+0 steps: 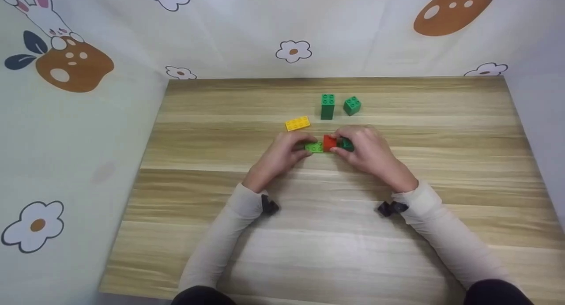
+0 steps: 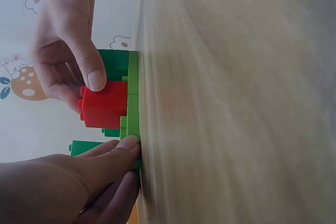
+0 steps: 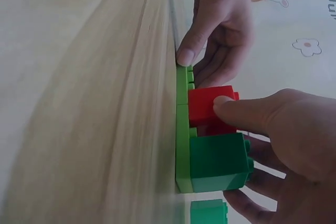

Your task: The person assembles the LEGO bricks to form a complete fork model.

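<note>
Two light green plates (image 1: 314, 147) lie end to end on the table, their seam showing beneath a red brick (image 1: 329, 142). My left hand (image 1: 282, 151) pinches the left plate between thumb and fingers. With thumb and fingers, my right hand (image 1: 365, 148) holds the red brick, which sits across the seam with studs facing up. A dark green brick (image 3: 219, 162) stands on the right plate's far end, partly behind the right hand in the head view. In the right wrist view, a stud of plate shows between the red and green bricks.
Behind the hands are a yellow plate (image 1: 298, 123), a tall dark green stack (image 1: 327, 107) and a small dark green brick (image 1: 352, 105). The wooden table (image 1: 309, 243) meets printed cloth walls (image 1: 247, 27) at its back and sides.
</note>
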